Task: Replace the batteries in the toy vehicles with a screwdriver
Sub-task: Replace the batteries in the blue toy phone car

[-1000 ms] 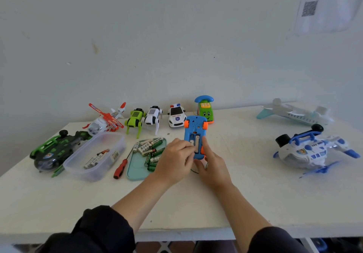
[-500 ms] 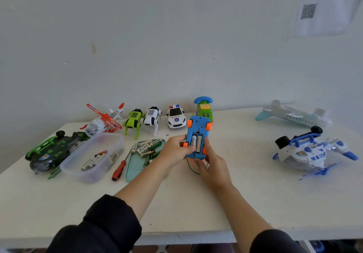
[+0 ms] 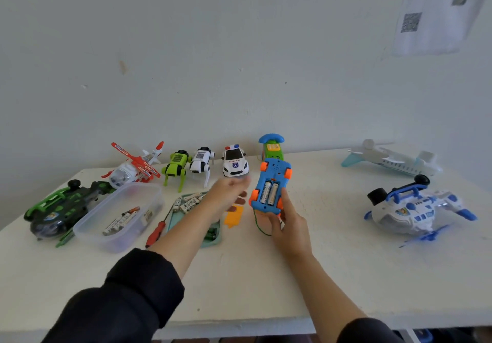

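Note:
My right hand grips the blue toy car by its near end, underside up, with two batteries showing in the uncovered battery bay. My left hand hovers blurred just left of the car, fingers loosely extended, holding nothing. An orange battery cover lies on the table below my left hand. The red-handled screwdriver lies left of the teal tray, which holds several batteries.
A clear tub with batteries sits at the left beside a green-black helicopter. Along the wall stand a red helicopter, two robot dogs, a police car and a green phone toy. Two planes lie at the right.
My left hand let go of the blue car and moved left, away from it. The orange cover now shows on the table. My right hand keeps holding the car.

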A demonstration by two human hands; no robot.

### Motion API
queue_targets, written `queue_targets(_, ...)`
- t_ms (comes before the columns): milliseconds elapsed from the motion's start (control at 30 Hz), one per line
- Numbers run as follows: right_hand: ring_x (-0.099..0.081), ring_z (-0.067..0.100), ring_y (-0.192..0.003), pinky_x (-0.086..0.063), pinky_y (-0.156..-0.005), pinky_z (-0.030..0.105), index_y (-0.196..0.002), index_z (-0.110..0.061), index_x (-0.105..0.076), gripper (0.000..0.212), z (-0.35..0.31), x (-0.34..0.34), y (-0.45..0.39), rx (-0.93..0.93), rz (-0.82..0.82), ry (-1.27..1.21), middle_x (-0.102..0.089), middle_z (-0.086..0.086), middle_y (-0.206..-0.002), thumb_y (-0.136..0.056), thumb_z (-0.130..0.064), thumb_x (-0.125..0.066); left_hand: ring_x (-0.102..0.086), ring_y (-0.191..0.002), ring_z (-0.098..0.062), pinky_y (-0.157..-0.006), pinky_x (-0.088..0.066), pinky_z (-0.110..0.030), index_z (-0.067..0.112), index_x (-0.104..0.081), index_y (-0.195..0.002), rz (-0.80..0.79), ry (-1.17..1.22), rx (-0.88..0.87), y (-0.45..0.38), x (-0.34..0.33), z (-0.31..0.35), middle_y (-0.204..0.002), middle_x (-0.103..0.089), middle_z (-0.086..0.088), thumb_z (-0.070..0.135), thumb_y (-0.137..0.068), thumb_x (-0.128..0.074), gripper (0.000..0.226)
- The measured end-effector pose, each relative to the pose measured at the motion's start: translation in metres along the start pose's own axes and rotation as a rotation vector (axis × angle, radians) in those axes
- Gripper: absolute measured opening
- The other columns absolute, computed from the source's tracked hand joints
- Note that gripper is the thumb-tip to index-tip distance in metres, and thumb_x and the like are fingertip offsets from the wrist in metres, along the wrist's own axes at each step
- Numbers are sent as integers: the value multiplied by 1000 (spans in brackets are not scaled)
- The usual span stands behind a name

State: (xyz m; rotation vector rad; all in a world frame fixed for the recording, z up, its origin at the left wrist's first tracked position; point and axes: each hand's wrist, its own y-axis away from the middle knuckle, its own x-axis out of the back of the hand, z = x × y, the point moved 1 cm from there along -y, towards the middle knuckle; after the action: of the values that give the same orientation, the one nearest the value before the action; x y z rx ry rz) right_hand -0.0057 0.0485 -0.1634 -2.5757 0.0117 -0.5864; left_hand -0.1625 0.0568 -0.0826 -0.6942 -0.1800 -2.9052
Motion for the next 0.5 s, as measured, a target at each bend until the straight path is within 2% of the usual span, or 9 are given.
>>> queue_targets(33,-62,24,-104,-37,-75,15,-147,-16,-21,64,0,1,0,-25,13,-12,-62,4,-124,-93,-10,-56,-64,-89,-20,-76,-49,-33,13,-62,-104,69,-111,-20,-4,5,-1,-98,-67,-6,39,-96,-48,31)
queue_targets(100,-62,25,-101,-37,-74,16,-147,-16,-22,63,0,1,-1,-56,25,-22,-63,5,-122,-94,-11,-55,-62,-98,-25,-82,-48,-33,9,-64,-105,126,-515,-56,-11,9,-8,-101,-66,-9,31,-95,-49,28)
queue_targets(167,-62,25,-96,-36,-71,17,-147,-16,-22,63,0,1,-1,-48,17,-1,-65,5,-118,-94,-11,-55,-60,-100,-26,-83,-46,-32,9,-62,-109,49,-829,-27,-9,1,-16,-103,-63,-7,34,-93,-52,31)
queue_targets(267,-62,24,-100,-37,-73,18,-147,-17,-22,63,0,-1,-1,-23,-24,19,-64,3,-121,-93,-9,-55,-58,-99,-28,-79,-42,-33,12,-58,-102,13,-1118,-31,-6,-13,-26,-107,-62,-10,38,-91,-52,28)
queue_targets(367,-60,20,-108,-40,-80,16,-147,-20,-22,64,-1,-1,0,-16,-51,6,-60,0,-127,-93,-9,-54,-55,-104,-29,-82,-37,-33,13,-54,-102,54,-1240,-79,-2,-22,-23,-110,-59,-9,19,-91,-49,14)
queue_targets(500,-58,18,-112,-37,-82,12,-147,-21,-21,64,-3,0,0,-15,-60,-5,-57,-1,-131,-93,-7,-53,-58,-97,-27,-69,-40,-31,9,-54,-106,134,-1154,-55,-1,-22,-19,-105,-59,-9,11,-92,-45,17)
